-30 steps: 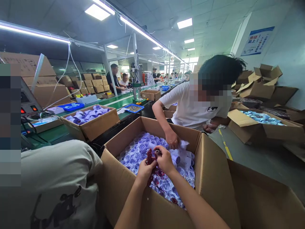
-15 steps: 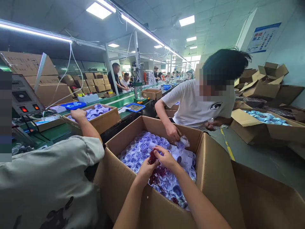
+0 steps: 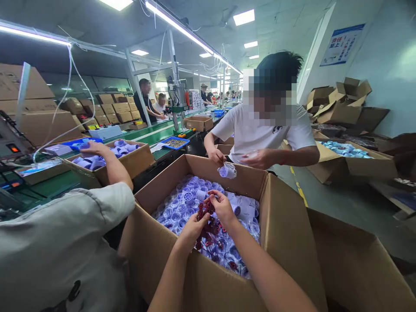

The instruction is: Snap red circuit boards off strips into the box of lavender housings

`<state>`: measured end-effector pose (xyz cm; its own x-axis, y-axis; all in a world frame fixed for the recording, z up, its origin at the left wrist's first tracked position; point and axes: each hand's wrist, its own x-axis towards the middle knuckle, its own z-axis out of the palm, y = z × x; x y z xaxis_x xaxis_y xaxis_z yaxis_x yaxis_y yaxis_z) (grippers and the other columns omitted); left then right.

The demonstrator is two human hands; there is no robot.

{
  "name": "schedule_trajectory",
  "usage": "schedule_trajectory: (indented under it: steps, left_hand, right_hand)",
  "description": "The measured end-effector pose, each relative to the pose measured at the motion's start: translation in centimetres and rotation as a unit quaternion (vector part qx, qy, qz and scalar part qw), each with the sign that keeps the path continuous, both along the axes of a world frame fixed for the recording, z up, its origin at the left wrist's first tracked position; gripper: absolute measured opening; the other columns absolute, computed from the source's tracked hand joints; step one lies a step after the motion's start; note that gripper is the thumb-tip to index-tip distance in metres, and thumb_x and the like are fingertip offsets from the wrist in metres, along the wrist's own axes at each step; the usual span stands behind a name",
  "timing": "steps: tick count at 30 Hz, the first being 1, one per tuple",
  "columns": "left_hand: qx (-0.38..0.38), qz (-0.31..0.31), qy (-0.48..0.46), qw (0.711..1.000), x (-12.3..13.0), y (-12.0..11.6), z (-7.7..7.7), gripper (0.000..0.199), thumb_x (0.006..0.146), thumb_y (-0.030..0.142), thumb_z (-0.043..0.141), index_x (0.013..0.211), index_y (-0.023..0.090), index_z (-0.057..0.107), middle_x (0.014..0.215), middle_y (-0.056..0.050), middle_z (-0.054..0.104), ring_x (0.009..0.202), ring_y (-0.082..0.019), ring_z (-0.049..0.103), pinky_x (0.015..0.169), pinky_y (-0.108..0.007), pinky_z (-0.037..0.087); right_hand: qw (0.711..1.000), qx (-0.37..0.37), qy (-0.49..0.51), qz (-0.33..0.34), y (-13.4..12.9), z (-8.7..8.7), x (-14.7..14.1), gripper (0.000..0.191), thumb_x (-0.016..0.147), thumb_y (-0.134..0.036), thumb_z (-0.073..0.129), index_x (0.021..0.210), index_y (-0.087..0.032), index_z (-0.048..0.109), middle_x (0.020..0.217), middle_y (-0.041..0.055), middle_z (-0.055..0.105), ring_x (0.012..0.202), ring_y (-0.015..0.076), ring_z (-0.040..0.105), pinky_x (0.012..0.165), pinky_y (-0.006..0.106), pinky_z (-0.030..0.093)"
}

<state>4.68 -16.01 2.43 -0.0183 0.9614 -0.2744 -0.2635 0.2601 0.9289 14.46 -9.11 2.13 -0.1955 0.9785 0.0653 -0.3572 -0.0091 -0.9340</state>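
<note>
And it's cool white light pouring from the tube light [image 3: 195, 30] and ceiling panel [image 3: 243, 17], both burned out to plain white! Glints pepper the clear wrapping [image 3: 177, 210]; a pale glow sits on the right wall [image 3: 403, 60]. Down at lower right, the carton flap [image 3: 360, 264] is dim, edges stretched wide, and the dark red pieces [image 3: 207, 225] look soft.

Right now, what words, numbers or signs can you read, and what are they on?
"责任 至上": on the wall poster, in two lines.
The poster's smaller writing: too small to read.
Faint marks on the top left carton: too blurred to read.
Nothing else is readable.
</note>
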Motion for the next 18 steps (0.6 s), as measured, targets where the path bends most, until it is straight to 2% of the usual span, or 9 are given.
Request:
schedule_trajectory:
  steps: [5,9,12,15,18]
  left_hand:
    - [0.002,-0.007,-0.002,1.0,-0.1,-0.2,0.2,0.061,0.038,0.048,0.088,0.082,0.012,0.064,0.064,-0.002,0.065,0.054,-0.015,0.061,0.051,-0.024,0.047]
    - [0.028,0.025,0.018,0.999,0.0,0.0,-0.1,0.054,0.043,0.044,0.085,0.082,0.013,0.064,0.062,-0.001,0.063,0.053,-0.014,0.06,0.049,-0.024,0.046]
    - [0.055,0.033,0.035,0.997,0.0,0.1,-0.4,0.046,0.051,0.044,0.08,0.081,0.013,0.063,0.055,0.001,0.06,0.045,-0.013,0.057,0.046,-0.023,0.043]
    - [0.066,0.037,0.035,0.996,0.0,0.1,-0.7,0.045,0.056,0.046,0.077,0.085,0.013,0.064,0.053,0.002,0.059,0.04,-0.013,0.055,0.044,-0.024,0.043]
    - [0.072,0.052,0.045,0.995,-0.1,0.0,-0.9,0.046,0.055,0.048,0.077,0.082,0.013,0.065,0.049,0.003,0.057,0.038,-0.012,0.052,0.041,-0.023,0.04]
  right_hand:
    - [0.992,0.051,-0.051,-0.099,0.0,-0.3,-0.3,0.028,0.073,-0.047,0.058,0.086,-0.022,0.057,0.06,-0.0017,0.061,0.053,0.0167,0.06,0.051,0.028,0.05]
    - [0.97,0.118,-0.124,-0.171,-0.3,-0.2,0.0,0.02,0.081,-0.036,0.048,0.089,-0.023,0.06,0.067,0.0005,0.064,0.059,0.0178,0.063,0.056,0.029,0.05]
    - [0.944,0.198,-0.189,-0.186,-0.9,0.1,0.0,0.019,0.084,-0.029,0.046,0.091,-0.024,0.062,0.075,0.0027,0.068,0.065,0.0189,0.064,0.064,0.031,0.051]
    - [0.916,0.287,-0.222,-0.174,-1.6,0.4,-0.4,0.022,0.085,-0.024,0.044,0.09,-0.024,0.065,0.084,0.0045,0.071,0.073,0.0198,0.065,0.073,0.033,0.051]
    - [0.9,0.324,-0.234,-0.174,-1.8,0.5,-0.5,0.028,0.083,-0.017,0.041,0.089,-0.024,0.066,0.087,0.0049,0.071,0.078,0.0195,0.065,0.075,0.033,0.051]
